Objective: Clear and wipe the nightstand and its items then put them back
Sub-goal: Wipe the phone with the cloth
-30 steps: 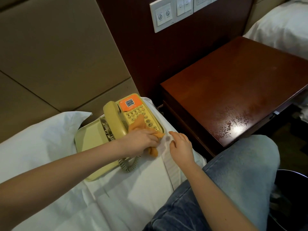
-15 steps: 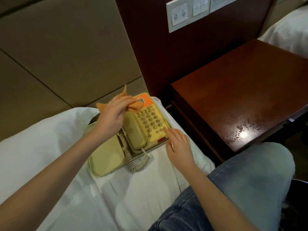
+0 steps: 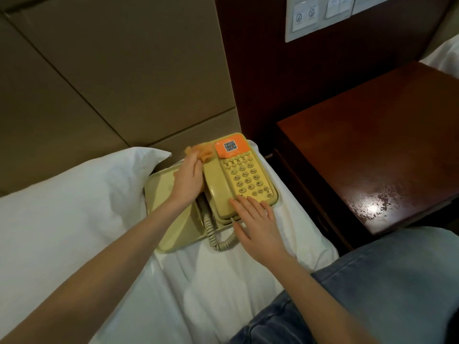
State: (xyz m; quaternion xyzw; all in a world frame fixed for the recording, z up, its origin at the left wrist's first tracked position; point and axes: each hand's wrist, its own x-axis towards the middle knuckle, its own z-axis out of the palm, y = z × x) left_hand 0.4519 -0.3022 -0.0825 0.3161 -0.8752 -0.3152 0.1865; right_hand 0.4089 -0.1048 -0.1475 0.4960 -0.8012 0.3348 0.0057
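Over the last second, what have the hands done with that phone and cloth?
The left hand, gripping the orange cloth, swept from the keypad's near end across to the far end of the handset, on its left side. The right hand moved off the bed and now rests flat-fingered on the phone's near edge. The phone stayed on its tray.

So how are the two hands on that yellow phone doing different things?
The left hand is curled round an orange cloth, while the right hand holds nothing. The left hand sits along the left side of the handset; the right hand lies flat, fingers straight, on the near end of the telephone. Both touch the telephone.
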